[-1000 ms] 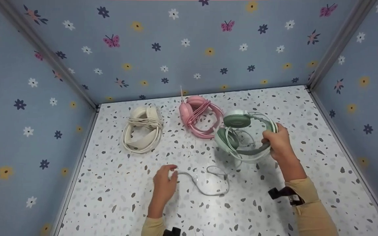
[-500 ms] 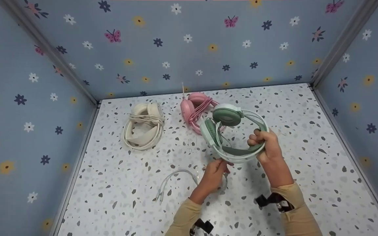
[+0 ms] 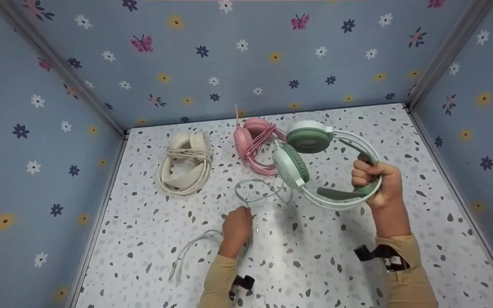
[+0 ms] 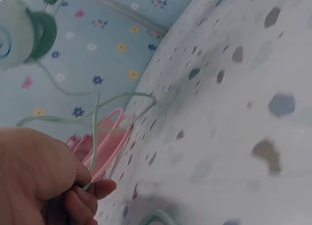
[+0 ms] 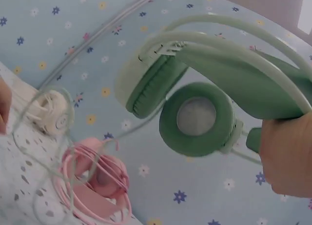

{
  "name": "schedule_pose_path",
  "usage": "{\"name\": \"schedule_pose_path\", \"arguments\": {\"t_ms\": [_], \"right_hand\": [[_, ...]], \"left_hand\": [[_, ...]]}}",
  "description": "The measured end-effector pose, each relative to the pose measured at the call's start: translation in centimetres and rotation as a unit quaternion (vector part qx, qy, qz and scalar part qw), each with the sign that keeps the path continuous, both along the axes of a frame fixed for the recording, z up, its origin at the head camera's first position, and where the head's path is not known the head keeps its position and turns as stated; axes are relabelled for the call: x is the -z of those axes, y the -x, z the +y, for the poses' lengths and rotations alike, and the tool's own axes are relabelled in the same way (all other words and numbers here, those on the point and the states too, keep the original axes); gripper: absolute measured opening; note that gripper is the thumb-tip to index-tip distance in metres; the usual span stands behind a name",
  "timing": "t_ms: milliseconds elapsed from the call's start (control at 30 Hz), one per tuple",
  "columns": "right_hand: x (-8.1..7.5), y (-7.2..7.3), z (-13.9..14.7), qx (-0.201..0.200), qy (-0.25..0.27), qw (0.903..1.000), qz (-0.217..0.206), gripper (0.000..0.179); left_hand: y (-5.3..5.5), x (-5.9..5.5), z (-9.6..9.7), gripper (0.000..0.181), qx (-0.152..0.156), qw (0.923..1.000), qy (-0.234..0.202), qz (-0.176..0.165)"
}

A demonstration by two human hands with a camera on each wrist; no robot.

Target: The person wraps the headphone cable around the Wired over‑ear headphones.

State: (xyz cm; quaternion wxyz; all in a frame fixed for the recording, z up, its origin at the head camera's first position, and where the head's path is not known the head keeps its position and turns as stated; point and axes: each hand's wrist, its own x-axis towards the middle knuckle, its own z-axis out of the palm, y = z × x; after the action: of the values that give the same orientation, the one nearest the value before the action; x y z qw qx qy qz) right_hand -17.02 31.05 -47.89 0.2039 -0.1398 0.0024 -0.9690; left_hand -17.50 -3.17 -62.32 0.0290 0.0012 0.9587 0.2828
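My right hand (image 3: 379,182) grips the headband of a pair of green and white headphones (image 3: 289,164), holding them up off the table at the right. Their two padded ear cups point to the left. A thin pale green cable (image 3: 255,199) runs from the lower ear cup in loose loops. My left hand (image 3: 237,226) pinches this cable between thumb and fingers, as the left wrist view shows at the cable (image 4: 95,132). Past the left hand, the two plug ends (image 3: 176,273) of the cable trail on the table toward the front left.
Pink headphones (image 3: 243,141) with their cable wrapped round them lie at the back, partly behind the green pair. Cream headphones (image 3: 184,188), wrapped likewise, lie at the left. Flower-patterned panels (image 3: 246,64) wall in the speckled white table (image 3: 315,265) at the back and sides.
My left hand has reached right, taken hold of the cable and drawn it back left. The right hand brought the headphones left, then raised them and moved right again.
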Motion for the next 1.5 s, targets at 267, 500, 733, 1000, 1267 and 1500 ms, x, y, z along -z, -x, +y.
{"name": "schedule_pose_path", "arguments": {"t_ms": [267,500,733,1000,1267,1500], "right_hand": [[-1.8,-0.9,3.6,0.052,-0.152,0.9707,0.179,0.053],[-5.0,-1.7,3.9,0.122,-0.313,0.9047,0.262,0.071],[-5.3,-1.3,2.4,0.065,-0.215,0.9319,0.285,0.063],[-5.9,-2.2,-1.1,0.277,-0.44,0.7676,0.375,0.055],[-6.0,-3.4,-3.7,0.353,-0.776,0.3981,0.338,0.06],[-3.4,-2.6,-3.4,0.256,-0.825,0.3317,0.379,0.072]], "left_hand": [[2.2,-0.7,-7.2,0.029,-0.098,0.9929,-0.028,0.061],[3.5,-1.6,-7.6,0.018,-0.134,0.983,-0.028,0.122],[2.2,-3.3,-3.7,0.028,0.056,0.9796,-0.134,0.138],[2.7,-4.0,-0.2,0.041,0.226,0.9349,-0.251,0.109],[1.3,-2.0,-2.7,0.03,0.152,0.9655,-0.211,0.006],[0.4,-1.1,-3.6,0.023,0.161,0.9557,-0.246,0.011]]}}
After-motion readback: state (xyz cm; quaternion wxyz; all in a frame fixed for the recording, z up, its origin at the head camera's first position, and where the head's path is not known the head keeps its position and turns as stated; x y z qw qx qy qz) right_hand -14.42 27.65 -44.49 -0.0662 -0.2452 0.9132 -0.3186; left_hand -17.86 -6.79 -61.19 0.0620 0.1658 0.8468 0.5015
